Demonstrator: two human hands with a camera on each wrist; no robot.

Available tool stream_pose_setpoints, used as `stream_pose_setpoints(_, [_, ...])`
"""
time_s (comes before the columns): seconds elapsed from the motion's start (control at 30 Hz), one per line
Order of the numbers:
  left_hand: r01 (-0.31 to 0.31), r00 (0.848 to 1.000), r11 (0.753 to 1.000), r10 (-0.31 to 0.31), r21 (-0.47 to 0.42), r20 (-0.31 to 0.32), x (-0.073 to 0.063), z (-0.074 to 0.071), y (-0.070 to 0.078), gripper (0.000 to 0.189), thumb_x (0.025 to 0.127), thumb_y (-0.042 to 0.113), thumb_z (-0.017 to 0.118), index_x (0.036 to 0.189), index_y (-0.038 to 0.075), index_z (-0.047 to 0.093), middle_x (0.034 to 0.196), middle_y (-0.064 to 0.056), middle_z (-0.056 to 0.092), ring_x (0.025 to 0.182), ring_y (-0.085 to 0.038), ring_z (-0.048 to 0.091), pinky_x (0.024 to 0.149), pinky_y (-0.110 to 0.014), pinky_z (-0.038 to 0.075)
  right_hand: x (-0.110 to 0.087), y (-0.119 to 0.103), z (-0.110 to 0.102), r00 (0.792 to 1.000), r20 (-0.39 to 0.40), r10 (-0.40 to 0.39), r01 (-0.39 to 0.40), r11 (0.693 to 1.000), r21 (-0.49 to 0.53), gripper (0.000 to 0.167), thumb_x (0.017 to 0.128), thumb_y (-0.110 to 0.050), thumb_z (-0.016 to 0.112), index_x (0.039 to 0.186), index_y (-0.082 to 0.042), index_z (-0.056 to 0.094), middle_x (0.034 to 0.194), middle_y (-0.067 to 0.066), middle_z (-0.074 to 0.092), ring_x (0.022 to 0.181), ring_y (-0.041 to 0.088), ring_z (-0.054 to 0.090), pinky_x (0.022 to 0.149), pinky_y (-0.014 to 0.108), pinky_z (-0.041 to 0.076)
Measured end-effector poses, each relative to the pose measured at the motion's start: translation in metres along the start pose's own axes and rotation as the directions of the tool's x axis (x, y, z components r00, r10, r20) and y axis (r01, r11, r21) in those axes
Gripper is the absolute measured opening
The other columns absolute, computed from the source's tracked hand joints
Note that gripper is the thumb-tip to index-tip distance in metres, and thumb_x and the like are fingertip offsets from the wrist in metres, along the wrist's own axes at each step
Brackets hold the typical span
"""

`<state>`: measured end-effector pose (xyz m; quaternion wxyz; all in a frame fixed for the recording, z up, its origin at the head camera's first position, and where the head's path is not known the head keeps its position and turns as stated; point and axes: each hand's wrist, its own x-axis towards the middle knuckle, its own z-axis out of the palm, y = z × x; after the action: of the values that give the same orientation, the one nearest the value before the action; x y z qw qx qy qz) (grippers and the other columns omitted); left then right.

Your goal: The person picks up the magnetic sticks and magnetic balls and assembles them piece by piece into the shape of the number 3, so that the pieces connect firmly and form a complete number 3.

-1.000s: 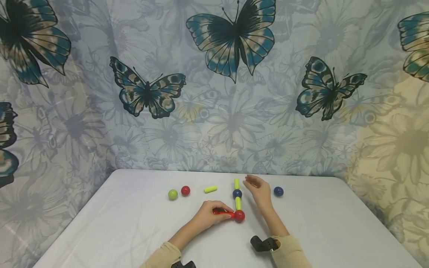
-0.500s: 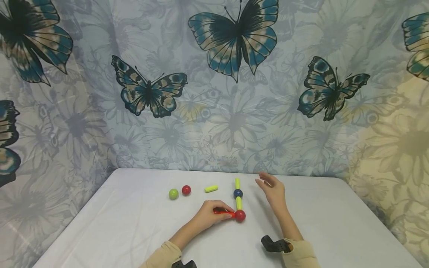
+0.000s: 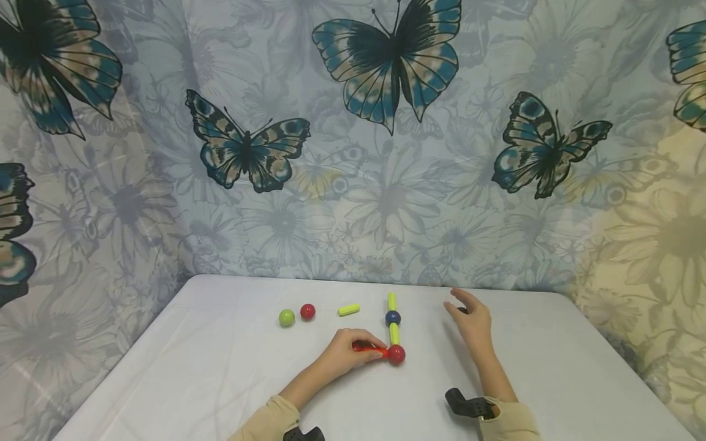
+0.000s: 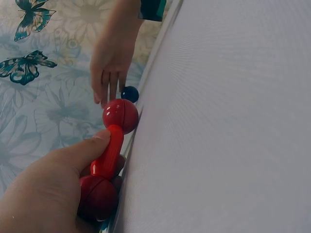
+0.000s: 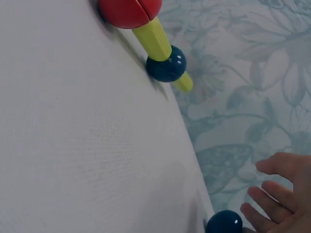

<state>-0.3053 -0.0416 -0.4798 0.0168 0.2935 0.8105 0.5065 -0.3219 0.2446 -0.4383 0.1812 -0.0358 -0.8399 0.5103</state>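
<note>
My left hand (image 3: 344, 353) grips a red stick (image 3: 375, 351) between thumb and fingers. A red ball (image 3: 396, 354) sits on the stick's right end; the left wrist view shows another red ball (image 4: 98, 198) at its near end, partly behind the hand. From the right-hand ball a yellow-green stick (image 3: 394, 334) runs away to a blue ball (image 3: 393, 318), then a second yellow-green stick (image 3: 391, 300). My right hand (image 3: 475, 320) hovers at the loose blue ball (image 5: 224, 222), fingers loosely extended and thumb apart. Whether the fingertips touch that ball is hard to tell.
On the white table (image 3: 220, 355), a green ball (image 3: 286, 318) and a loose red ball (image 3: 307, 312) lie at the back left. A loose yellow-green stick (image 3: 349, 310) lies between them and the joined chain. Butterfly-patterned cloth (image 3: 353, 233) hangs behind the table.
My right hand has moved right, from beside the far yellow-green stick to the loose blue ball, now mostly covering it in the head view. The left hand keeps its grip on the red stick.
</note>
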Motion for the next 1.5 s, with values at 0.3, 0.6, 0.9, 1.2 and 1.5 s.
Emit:
stream_pose_setpoints(0.3, [0.015, 1.0, 1.0, -0.015, -0.017, -0.001, 0.0, 0.0, 0.003, 0.016, 0.084, 0.022, 0.076, 0.1, 0.022, 0.077, 0.097, 0.004, 0.076, 0.081, 0.002, 0.059, 0.073, -0.016, 0.05, -0.004, 0.004, -0.005, 0.997, 0.003, 0.073, -0.072, 0.994, -0.081, 0.05, 0.091, -0.004, 0.054, 0.14, 0.004, 0.045, 0.148, 0.028, 0.042, 0.143, 0.043, 0.031, 0.118, 0.056, 0.026])
stream_pose_setpoints(0.6, [0.029, 1.0, 0.999, -0.029, -0.018, -0.004, -0.001, 0.001, 0.003, 0.015, 0.084, 0.022, 0.076, 0.1, 0.022, 0.077, 0.097, 0.005, 0.076, 0.08, 0.002, 0.059, 0.073, -0.016, 0.049, -0.006, 0.011, -0.007, 0.994, 0.004, 0.109, -0.108, 0.986, -0.131, 0.053, 0.087, 0.001, 0.051, 0.139, 0.006, 0.044, 0.146, 0.033, 0.04, 0.14, 0.048, 0.032, 0.117, 0.057, 0.027])
stream_pose_setpoints(0.9, [0.032, 0.999, 0.999, -0.032, -0.031, -0.001, 0.0, 0.001, 0.003, 0.016, 0.084, 0.021, 0.076, 0.1, 0.022, 0.077, 0.097, 0.004, 0.076, 0.082, 0.002, 0.06, 0.075, -0.016, 0.049, -0.004, 0.022, -0.005, 0.994, -0.028, 0.107, -0.109, 0.986, -0.127, 0.051, 0.086, 0.004, 0.053, 0.136, 0.008, 0.047, 0.142, 0.037, 0.041, 0.136, 0.051, 0.036, 0.115, 0.057, 0.032])
stream_pose_setpoints(1.2, [0.03, 1.0, 0.999, -0.03, -0.027, -0.002, -0.001, 0.0, 0.006, 0.016, 0.084, 0.02, 0.076, 0.1, 0.021, 0.077, 0.096, 0.004, 0.076, 0.079, 0.002, 0.059, 0.072, -0.016, 0.049, -0.002, 0.026, 0.002, 0.994, -0.087, 0.07, -0.077, 0.994, -0.082, 0.044, 0.089, 0.002, 0.058, 0.131, 0.011, 0.051, 0.137, 0.036, 0.047, 0.131, 0.05, 0.045, 0.11, 0.051, 0.041])
stream_pose_setpoints(1.5, [0.032, 0.999, 0.999, -0.032, -0.031, -0.001, -0.001, 0.0, 0.005, 0.016, 0.084, 0.02, 0.076, 0.1, 0.021, 0.077, 0.097, 0.003, 0.076, 0.08, 0.002, 0.059, 0.073, -0.016, 0.05, 0.004, 0.023, 0.011, 0.996, -0.031, 0.08, -0.081, 0.996, -0.038, 0.045, 0.09, -0.001, 0.061, 0.132, 0.01, 0.05, 0.137, 0.034, 0.05, 0.13, 0.047, 0.048, 0.107, 0.044, 0.044])
